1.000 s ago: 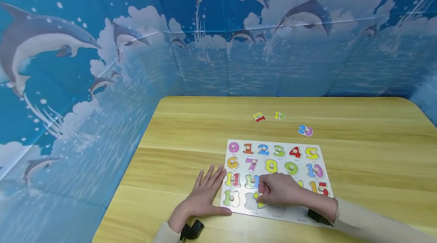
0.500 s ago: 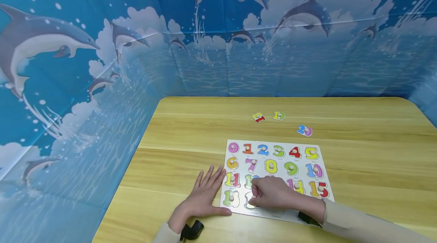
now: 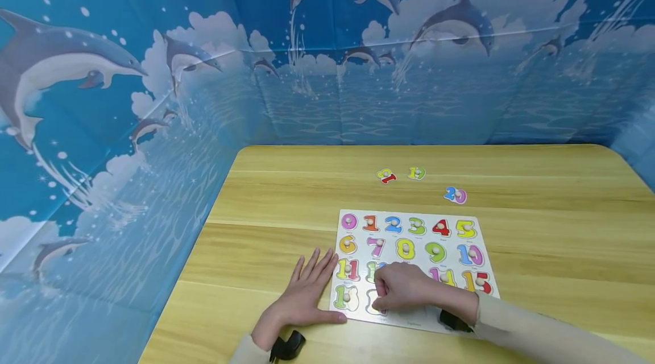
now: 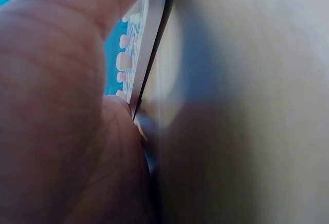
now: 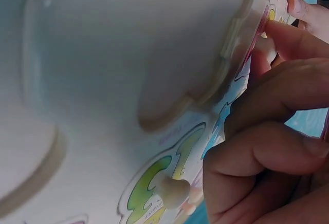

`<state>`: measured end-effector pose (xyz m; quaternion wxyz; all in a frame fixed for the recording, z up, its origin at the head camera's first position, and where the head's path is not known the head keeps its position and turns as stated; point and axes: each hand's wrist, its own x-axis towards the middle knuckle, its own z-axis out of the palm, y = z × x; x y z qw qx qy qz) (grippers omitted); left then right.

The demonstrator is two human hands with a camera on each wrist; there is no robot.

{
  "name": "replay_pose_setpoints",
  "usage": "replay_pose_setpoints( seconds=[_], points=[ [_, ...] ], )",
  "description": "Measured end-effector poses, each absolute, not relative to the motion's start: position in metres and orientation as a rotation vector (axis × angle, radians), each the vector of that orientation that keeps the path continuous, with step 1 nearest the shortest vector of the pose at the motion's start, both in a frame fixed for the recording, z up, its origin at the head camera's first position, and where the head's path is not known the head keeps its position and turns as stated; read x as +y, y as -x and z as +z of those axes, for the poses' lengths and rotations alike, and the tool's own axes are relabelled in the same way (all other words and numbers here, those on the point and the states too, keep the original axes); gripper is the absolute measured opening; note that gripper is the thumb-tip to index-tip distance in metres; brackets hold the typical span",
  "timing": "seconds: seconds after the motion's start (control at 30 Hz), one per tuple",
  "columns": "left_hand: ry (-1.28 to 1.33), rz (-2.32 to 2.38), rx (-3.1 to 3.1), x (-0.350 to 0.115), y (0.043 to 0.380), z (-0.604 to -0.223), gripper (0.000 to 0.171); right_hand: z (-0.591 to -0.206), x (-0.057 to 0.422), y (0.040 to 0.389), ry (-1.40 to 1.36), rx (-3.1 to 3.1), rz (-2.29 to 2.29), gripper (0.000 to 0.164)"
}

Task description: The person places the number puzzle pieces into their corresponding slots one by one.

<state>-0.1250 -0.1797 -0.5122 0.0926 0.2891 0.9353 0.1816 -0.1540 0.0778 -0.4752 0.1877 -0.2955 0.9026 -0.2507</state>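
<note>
My left hand (image 3: 304,296) lies spread on the table, its fingers along the left edge of a white number puzzle board (image 3: 358,314) and the thumb at the near left corner. Over the bottom row is my right hand (image 3: 406,285), palm down. In the right wrist view its thumb and index finger pinch the wooden knob (image 5: 264,47) of a number puzzle piece (image 5: 261,26) with magenta and yellow on it. This piece is at the slot right of the 16 piece (image 3: 346,298), mostly hidden by the hand. Bare recesses (image 5: 133,44) show under the right wrist.
Beyond the board lie three loose pieces: an 18 (image 3: 386,176), a 19 (image 3: 417,173) and a 20 (image 3: 455,195). Knobbed pieces fill the board's upper rows, such as the 5 (image 3: 466,230). A dolphin-printed curtain (image 3: 317,96) hangs behind the wooden table (image 3: 256,199).
My right hand has moved left with the pinched piece, from the slot's right side to over it. The 14 piece has come into view. My left hand has stayed put.
</note>
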Motion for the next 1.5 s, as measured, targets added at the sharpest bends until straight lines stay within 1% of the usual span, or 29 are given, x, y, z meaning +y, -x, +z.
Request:
replay_pose_setpoints(
  seconds=[0.23,0.43,0.53,0.63,0.8,0.9,1.0,1.13,1.3,1.4,1.5],
  points=[
    [-0.846,0.548,2.773,-0.180,0.126,-0.512,0.109,-0.475,0.078,0.156,0.822,2.553,-0.678,0.032],
    [-0.842,0.543,2.777,-0.179,0.127,-0.511,0.110,-0.472,0.080,0.157,0.891,2.583,-0.643,0.035],
    [-0.848,0.538,2.781,-0.179,0.128,-0.511,0.110,-0.467,0.083,0.166,0.903,2.584,-0.630,0.037],
    [-0.842,0.526,2.780,-0.179,0.129,-0.510,0.110,-0.458,0.088,0.190,0.916,2.563,-0.678,0.036],
    [-0.836,0.531,2.776,-0.179,0.130,-0.510,0.110,-0.450,0.104,0.264,0.913,2.537,-0.850,0.023],
    [-0.839,0.534,2.778,-0.179,0.129,-0.512,0.111,-0.451,0.115,0.306,0.815,2.571,-0.900,0.019],
    [-0.830,0.538,2.770,-0.179,0.126,-0.514,0.112,-0.453,0.121,0.335,0.666,2.625,-0.863,0.021],
    [-0.823,0.539,2.766,-0.179,0.125,-0.515,0.112,-0.455,0.121,0.358,0.508,2.679,-0.791,0.025],
    [-0.830,0.524,2.777,-0.178,0.125,-0.515,0.112,-0.461,0.118,0.374,0.460,2.725,-0.753,0.032],
    [-0.830,0.523,2.775,-0.178,0.126,-0.514,0.112,-0.465,0.116,0.378,0.470,2.754,-0.704,0.031],
    [-0.824,0.522,2.774,-0.178,0.127,-0.514,0.112,-0.467,0.112,0.381,0.485,2.800,-0.648,0.026]
  ],
)
